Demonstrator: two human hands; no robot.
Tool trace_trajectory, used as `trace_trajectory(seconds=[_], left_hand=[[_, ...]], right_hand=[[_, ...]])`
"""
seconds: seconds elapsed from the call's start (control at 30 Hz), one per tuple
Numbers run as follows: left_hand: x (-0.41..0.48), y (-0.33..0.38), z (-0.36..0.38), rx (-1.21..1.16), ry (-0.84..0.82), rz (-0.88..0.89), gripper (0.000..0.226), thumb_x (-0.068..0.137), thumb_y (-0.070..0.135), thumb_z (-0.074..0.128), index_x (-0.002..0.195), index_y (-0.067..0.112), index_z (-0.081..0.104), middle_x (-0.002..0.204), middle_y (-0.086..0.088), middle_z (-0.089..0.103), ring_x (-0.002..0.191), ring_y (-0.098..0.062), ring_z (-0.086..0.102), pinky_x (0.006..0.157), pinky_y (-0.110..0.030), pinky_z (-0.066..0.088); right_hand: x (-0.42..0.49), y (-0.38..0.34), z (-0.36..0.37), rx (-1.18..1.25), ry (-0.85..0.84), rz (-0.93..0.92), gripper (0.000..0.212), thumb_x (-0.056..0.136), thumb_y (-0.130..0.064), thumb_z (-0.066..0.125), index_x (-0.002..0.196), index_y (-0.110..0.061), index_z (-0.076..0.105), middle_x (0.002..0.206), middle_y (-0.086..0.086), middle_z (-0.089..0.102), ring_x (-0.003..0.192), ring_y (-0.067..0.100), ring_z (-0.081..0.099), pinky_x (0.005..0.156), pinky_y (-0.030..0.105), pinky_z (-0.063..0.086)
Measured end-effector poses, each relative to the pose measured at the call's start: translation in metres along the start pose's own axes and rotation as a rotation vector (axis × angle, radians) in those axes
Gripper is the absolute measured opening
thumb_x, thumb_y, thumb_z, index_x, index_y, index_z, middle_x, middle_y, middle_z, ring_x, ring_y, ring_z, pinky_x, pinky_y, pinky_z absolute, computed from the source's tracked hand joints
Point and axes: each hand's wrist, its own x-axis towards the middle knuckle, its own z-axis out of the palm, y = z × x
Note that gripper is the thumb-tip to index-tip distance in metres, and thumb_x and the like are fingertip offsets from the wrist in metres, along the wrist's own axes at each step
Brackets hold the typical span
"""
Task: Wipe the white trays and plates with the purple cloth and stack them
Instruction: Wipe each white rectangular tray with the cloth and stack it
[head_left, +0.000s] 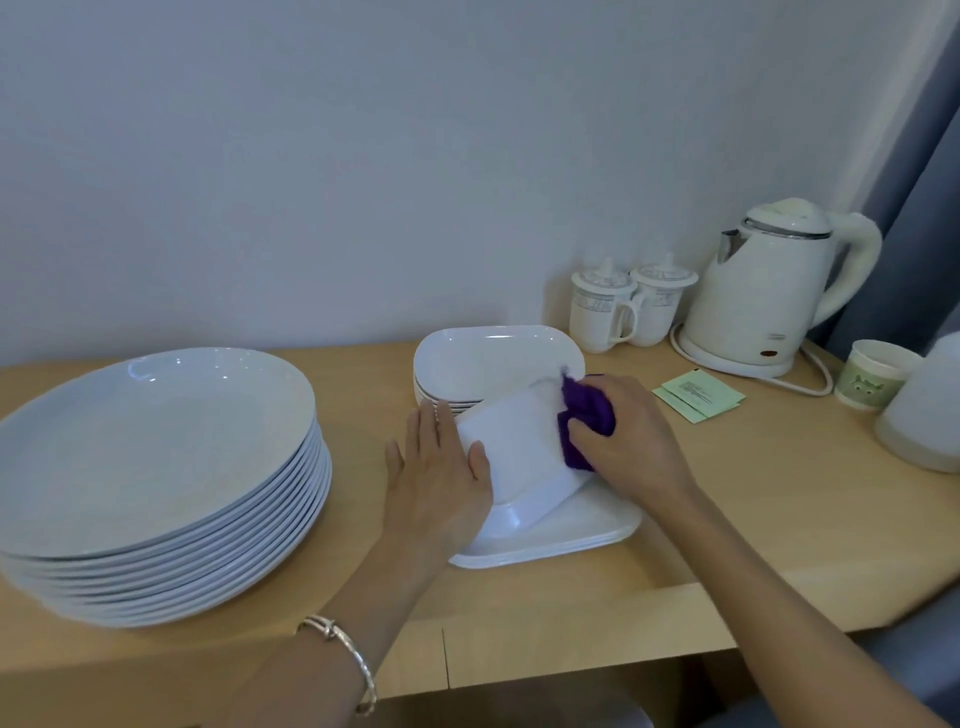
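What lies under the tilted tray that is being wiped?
A low stack of flat trays on the table. The tilted tray and left hand cover most of it, so its middle cannot be seen.

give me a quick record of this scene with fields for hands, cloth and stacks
left hand: holds tilted tray
right hand: grips cloth against the tray
below: tray stack
left: plates, stacked
behind: dishes, stacked
back right: kettle, mugs
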Motion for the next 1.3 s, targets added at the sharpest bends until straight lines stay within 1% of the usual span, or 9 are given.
trace_trajectory(seconds=[0.17, 0.33, 0.53, 0.63, 0.7, 0.87, 1.03, 1.2, 1.3], left_hand=[[0.003, -0.002, 0.001, -0.009, -0.016, 0.024, 0.06, 0.1, 0.031, 0.021, 0.152, 0.009, 0.001, 0.161, -0.005, 0.0, 0.148, -0.018, -0.002, 0.118, -0.042, 0.006], [0.004, -0.006, 0.005, -0.09, 0.027, 0.072, 0.054, 0.099, 0.032, 0.025, 0.148, 0.012, 0.02, 0.158, -0.004, 0.016, 0.146, -0.02, 0.008, 0.115, -0.04, 0.016], [0.006, -0.009, 0.006, -0.122, 0.043, 0.097, 0.047, 0.097, 0.028, 0.029, 0.14, 0.009, 0.034, 0.148, -0.008, 0.034, 0.142, -0.026, 0.021, 0.112, -0.039, 0.023], [0.004, -0.007, 0.004, -0.158, 0.034, 0.091, 0.046, 0.097, 0.03, 0.029, 0.138, 0.01, 0.035, 0.144, -0.006, 0.036, 0.141, -0.026, 0.022, 0.11, -0.04, 0.025], [0.003, -0.006, 0.004, -0.176, 0.035, 0.089, 0.045, 0.098, 0.029, 0.03, 0.138, 0.009, 0.035, 0.144, -0.006, 0.035, 0.141, -0.025, 0.022, 0.111, -0.04, 0.025], [0.004, -0.009, 0.005, -0.206, 0.033, 0.077, 0.042, 0.098, 0.027, 0.034, 0.135, 0.008, 0.039, 0.14, -0.008, 0.039, 0.138, -0.027, 0.027, 0.109, -0.04, 0.03], [0.001, -0.006, 0.002, -0.213, 0.015, 0.08, 0.044, 0.098, 0.03, 0.032, 0.137, 0.01, 0.036, 0.14, -0.005, 0.037, 0.136, -0.025, 0.029, 0.107, -0.04, 0.032], [0.004, -0.007, 0.003, -0.203, 0.031, 0.098, 0.042, 0.097, 0.03, 0.032, 0.135, 0.01, 0.037, 0.14, -0.005, 0.039, 0.138, -0.025, 0.028, 0.109, -0.037, 0.029], [0.003, -0.008, 0.005, -0.157, 0.018, 0.11, 0.048, 0.099, 0.031, 0.029, 0.143, 0.012, 0.029, 0.149, -0.003, 0.031, 0.145, -0.021, 0.013, 0.115, -0.034, 0.018]], right_hand=[[-0.035, -0.032, 0.023, 0.071, -0.239, -0.334, 0.045, 0.074, -0.038, 0.062, 0.113, -0.016, 0.065, 0.112, -0.003, 0.059, 0.108, 0.007, 0.043, 0.092, 0.0, 0.021], [0.005, 0.007, 0.006, 0.076, 0.009, -0.002, 0.024, 0.076, -0.025, 0.065, 0.097, -0.034, 0.061, 0.102, -0.01, 0.055, 0.099, 0.011, 0.049, 0.085, 0.022, 0.036], [-0.026, -0.014, 0.014, 0.056, -0.247, -0.352, 0.043, 0.078, -0.031, 0.068, 0.12, -0.024, 0.061, 0.115, -0.017, 0.049, 0.112, -0.002, 0.039, 0.096, 0.002, 0.024], [0.006, 0.021, 0.005, 0.097, -0.025, -0.049, 0.035, 0.076, -0.027, 0.065, 0.111, -0.026, 0.062, 0.107, -0.008, 0.058, 0.106, 0.014, 0.052, 0.085, 0.024, 0.039], [0.005, 0.022, 0.003, 0.08, 0.03, 0.078, 0.038, 0.073, -0.034, 0.06, 0.11, -0.025, 0.06, 0.109, -0.003, 0.058, 0.107, 0.018, 0.053, 0.085, 0.023, 0.037], [-0.026, -0.012, 0.015, 0.052, -0.286, -0.355, 0.045, 0.078, -0.036, 0.069, 0.12, -0.025, 0.061, 0.121, -0.014, 0.048, 0.118, -0.001, 0.038, 0.096, -0.001, 0.016], [0.025, 0.014, 0.01, 0.098, -0.037, 0.126, 0.035, 0.078, -0.03, 0.064, 0.112, -0.031, 0.059, 0.118, -0.005, 0.054, 0.106, 0.014, 0.053, 0.083, 0.023, 0.037], [0.012, -0.03, 0.039, 0.034, -0.239, -0.308, 0.046, 0.073, -0.044, 0.06, 0.114, -0.025, 0.064, 0.116, -0.006, 0.059, 0.113, 0.012, 0.049, 0.097, 0.02, 0.032], [0.055, -0.01, 0.028, 0.003, -0.148, 0.002, 0.039, 0.078, -0.034, 0.065, 0.115, -0.026, 0.063, 0.119, -0.001, 0.06, 0.108, 0.017, 0.054, 0.088, 0.028, 0.042]])
